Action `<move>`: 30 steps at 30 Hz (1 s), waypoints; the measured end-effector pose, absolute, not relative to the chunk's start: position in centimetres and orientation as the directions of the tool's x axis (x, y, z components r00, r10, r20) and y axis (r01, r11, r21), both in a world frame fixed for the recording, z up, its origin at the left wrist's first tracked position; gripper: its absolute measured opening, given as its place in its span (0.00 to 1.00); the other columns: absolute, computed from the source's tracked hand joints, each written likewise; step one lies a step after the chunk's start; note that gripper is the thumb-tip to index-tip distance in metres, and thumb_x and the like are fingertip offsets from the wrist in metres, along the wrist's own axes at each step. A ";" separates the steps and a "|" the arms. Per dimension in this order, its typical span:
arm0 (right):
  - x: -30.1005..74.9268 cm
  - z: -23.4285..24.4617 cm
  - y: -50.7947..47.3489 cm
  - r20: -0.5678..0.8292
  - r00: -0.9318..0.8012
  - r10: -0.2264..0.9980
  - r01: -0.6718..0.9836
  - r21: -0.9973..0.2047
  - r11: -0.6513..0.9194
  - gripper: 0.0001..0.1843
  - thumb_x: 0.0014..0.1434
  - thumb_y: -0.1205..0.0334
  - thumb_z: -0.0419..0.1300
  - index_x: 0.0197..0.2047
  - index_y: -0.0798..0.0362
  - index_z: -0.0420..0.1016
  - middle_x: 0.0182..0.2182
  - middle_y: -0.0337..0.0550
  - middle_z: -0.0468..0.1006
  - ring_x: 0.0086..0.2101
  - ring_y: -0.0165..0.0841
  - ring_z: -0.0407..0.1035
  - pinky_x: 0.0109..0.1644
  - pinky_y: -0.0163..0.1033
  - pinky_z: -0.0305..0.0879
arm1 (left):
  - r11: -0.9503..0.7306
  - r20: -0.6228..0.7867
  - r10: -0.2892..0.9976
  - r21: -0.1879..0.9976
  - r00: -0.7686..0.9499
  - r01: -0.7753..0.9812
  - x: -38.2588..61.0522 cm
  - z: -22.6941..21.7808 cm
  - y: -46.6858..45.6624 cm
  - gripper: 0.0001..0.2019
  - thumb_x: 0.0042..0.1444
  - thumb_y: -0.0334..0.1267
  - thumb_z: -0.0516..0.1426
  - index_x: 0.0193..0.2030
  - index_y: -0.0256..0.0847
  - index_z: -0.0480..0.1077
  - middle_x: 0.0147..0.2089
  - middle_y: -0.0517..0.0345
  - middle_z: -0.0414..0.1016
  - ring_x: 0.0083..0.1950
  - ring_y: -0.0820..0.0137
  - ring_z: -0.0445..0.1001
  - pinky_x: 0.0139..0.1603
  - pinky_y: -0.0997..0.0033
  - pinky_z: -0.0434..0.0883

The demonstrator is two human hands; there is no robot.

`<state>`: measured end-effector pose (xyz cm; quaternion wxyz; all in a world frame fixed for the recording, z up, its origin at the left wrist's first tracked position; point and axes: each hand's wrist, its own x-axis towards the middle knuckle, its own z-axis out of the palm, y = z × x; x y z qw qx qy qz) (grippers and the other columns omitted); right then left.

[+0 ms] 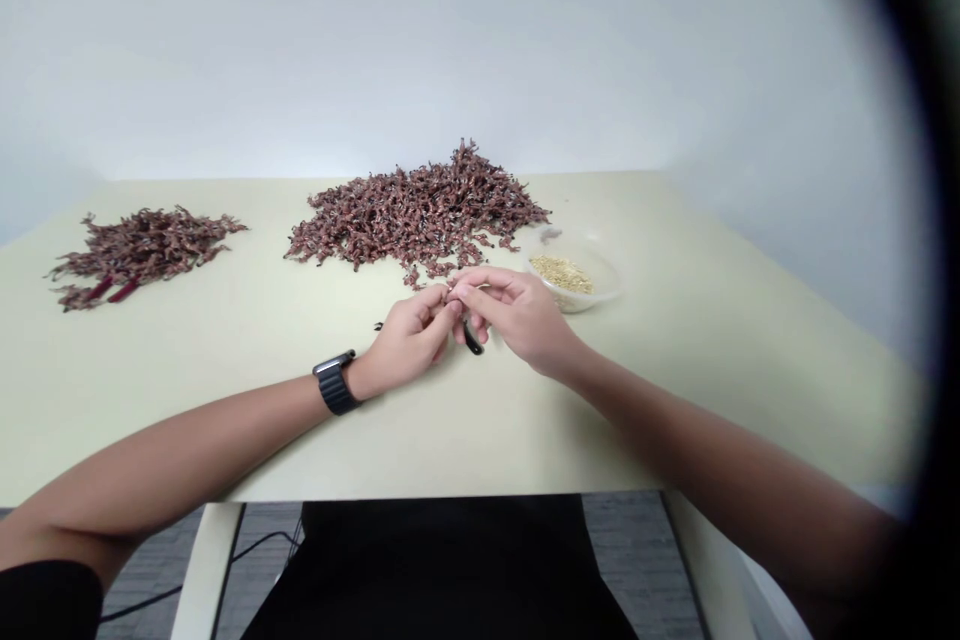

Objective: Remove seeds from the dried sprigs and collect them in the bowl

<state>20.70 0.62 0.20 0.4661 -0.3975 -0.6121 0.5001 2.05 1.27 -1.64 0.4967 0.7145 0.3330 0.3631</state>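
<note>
My left hand and my right hand meet over the middle of the pale table, fingertips pinched together on a small dried red chili. A black-handled tool, perhaps scissors, shows beneath my right hand; whether that hand holds it I cannot tell. I wear a dark watch on the left wrist. Just beyond my hands lies a big heap of dried red chilies.
A clear bowl holding pale seeds stands right of my hands. A smaller chili pile lies at the far left. A plain wall rises behind the table. Cables run on the floor below.
</note>
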 end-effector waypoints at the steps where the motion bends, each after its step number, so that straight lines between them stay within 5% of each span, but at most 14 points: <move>1: 20.7 0.2 0.7 0.200 -0.226 0.954 0.040 -0.976 0.214 0.14 0.64 0.49 0.66 0.42 0.51 0.79 0.35 0.41 0.78 0.23 0.28 0.69 0.25 0.36 0.67 | -0.298 0.202 0.851 0.946 0.484 0.129 2.1 -1.8 1.4 0.17 0.73 0.50 0.51 0.40 0.39 0.67 0.32 0.60 0.74 0.22 0.79 0.64 0.22 0.77 0.61; 3: 20.8 0.2 0.7 0.284 -0.165 0.945 0.145 -0.940 0.308 0.11 0.64 0.52 0.65 0.38 0.51 0.79 0.38 0.42 0.77 0.25 0.26 0.68 0.26 0.36 0.66 | -0.331 0.233 0.873 0.928 0.429 0.169 2.1 -2.1 1.6 0.16 0.73 0.50 0.52 0.38 0.39 0.66 0.30 0.61 0.73 0.23 0.78 0.64 0.24 0.77 0.60; 7: 21.1 0.3 0.7 0.308 -0.169 0.936 0.356 -0.867 0.349 0.08 0.65 0.58 0.62 0.35 0.51 0.77 0.24 0.35 0.68 0.24 0.27 0.62 0.27 0.35 0.59 | -0.396 0.279 0.874 0.884 0.397 0.250 2.1 -2.5 1.9 0.17 0.72 0.49 0.53 0.35 0.40 0.65 0.28 0.61 0.73 0.25 0.76 0.64 0.26 0.75 0.60; 30: 21.4 1.0 0.6 0.208 -0.155 0.966 0.311 -0.918 0.247 0.09 0.60 0.56 0.65 0.31 0.52 0.77 0.21 0.31 0.56 0.23 0.26 0.51 0.27 0.37 0.47 | -0.547 0.334 0.803 0.743 0.494 0.386 1.8 -2.6 1.8 0.13 0.72 0.46 0.51 0.39 0.41 0.64 0.30 0.61 0.73 0.28 0.74 0.66 0.30 0.74 0.60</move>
